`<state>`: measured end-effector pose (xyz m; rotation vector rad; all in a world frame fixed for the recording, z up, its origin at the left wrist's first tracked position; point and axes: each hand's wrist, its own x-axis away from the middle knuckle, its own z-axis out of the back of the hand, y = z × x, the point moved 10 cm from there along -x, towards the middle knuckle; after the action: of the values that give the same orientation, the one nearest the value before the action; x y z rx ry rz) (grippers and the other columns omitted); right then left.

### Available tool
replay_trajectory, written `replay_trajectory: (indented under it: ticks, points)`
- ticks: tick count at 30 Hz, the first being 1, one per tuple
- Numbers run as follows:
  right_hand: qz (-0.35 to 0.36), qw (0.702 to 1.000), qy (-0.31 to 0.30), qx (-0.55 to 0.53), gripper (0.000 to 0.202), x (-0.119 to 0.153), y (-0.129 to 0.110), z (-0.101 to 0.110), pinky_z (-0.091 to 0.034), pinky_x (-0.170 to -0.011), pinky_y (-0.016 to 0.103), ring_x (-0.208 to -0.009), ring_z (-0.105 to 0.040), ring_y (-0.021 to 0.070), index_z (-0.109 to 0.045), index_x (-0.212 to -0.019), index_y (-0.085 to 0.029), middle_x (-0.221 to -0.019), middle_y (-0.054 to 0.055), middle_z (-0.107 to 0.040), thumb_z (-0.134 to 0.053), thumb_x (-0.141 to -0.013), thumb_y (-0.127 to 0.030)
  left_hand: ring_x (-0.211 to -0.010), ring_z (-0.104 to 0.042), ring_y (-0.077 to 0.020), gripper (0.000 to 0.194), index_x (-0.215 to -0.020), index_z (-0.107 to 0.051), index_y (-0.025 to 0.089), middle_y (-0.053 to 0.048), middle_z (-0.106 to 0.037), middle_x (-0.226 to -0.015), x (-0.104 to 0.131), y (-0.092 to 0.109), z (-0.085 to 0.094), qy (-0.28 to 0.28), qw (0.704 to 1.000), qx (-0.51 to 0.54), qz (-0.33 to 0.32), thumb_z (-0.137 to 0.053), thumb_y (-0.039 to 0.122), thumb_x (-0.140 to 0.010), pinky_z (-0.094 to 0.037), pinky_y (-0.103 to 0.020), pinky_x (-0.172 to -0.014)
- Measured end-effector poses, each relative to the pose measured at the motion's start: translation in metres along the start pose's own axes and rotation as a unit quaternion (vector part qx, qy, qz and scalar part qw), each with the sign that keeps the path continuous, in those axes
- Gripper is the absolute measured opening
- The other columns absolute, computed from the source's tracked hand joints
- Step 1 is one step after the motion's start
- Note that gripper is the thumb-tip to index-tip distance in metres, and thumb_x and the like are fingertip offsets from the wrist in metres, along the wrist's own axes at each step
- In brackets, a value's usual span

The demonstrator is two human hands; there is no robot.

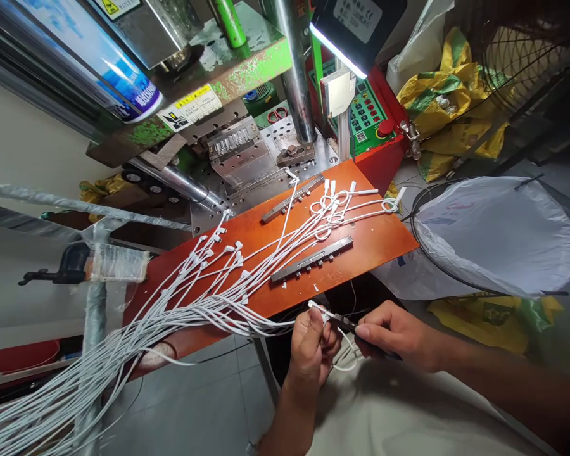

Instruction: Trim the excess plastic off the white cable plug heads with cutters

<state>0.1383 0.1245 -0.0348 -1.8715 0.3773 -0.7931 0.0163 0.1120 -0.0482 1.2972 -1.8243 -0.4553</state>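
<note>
In front of my body, my left hand [308,348] is closed on a white cable [346,366], whose end loops below the fingers. A small white connector end [316,306] sticks out past the thumb. My right hand [401,332] grips dark-handled nippers [348,325], with their jaws at the white piece by my left fingers. Whether the jaws are closed on it I cannot tell. Just beyond my hands is an orange-brown board [380,234], bearing a bundle of white cables [180,316] with moulded ends and two metal bars [313,259].
Behind the board stands a green press [261,66] with a metal mould [237,142] and steel columns. A lamp [356,25] hangs over a red control box [384,126]. At right is a hoop-held white bag [498,237]. A clamp [71,265] sits on the left frame.
</note>
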Motion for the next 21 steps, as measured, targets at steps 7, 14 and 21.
replay_trajectory:
  ticks: [7,14,21]
  points:
    - [0.142,0.959,0.09,0.227,0.057,0.002,-0.04,0.003,-0.044,-0.069,0.031,-0.071,-0.058,0.0157,-0.062,-0.073,-0.019,-0.08,0.004,-0.068,-0.05,-0.116,-0.053,-0.051,-0.034,-0.0061,0.062,-0.07,-0.053,0.018,0.007,-0.043,-0.058,0.016,0.019,0.028,0.206,0.961,-0.1,-0.158,-0.082,0.067,-0.094,-0.027,-0.018,-0.048]
    - [0.351,0.767,0.17,0.51,0.041,0.009,-0.07,-0.013,-0.043,-0.068,0.033,-0.075,-0.059,0.019,-0.064,-0.08,-0.019,-0.091,0.01,-0.073,-0.051,-0.117,-0.032,-0.042,-0.008,-0.0026,0.068,-0.068,-0.041,0.022,0.015,-0.023,-0.052,0.025,-0.003,0.007,0.133,0.982,0.129,0.02,-0.097,0.058,-0.081,-0.018,-0.015,-0.037]
    - [0.315,0.717,0.427,0.452,0.043,0.072,-0.146,0.095,-0.04,-0.071,0.038,-0.074,-0.058,0.0214,-0.06,-0.077,-0.026,-0.085,0.008,-0.066,-0.05,-0.117,-0.037,-0.04,-0.001,-0.0045,0.058,-0.066,-0.044,0.02,0.012,-0.013,-0.054,0.074,0.038,0.024,0.05,0.972,0.221,-0.067,-0.072,0.051,-0.107,-0.007,-0.021,-0.037]
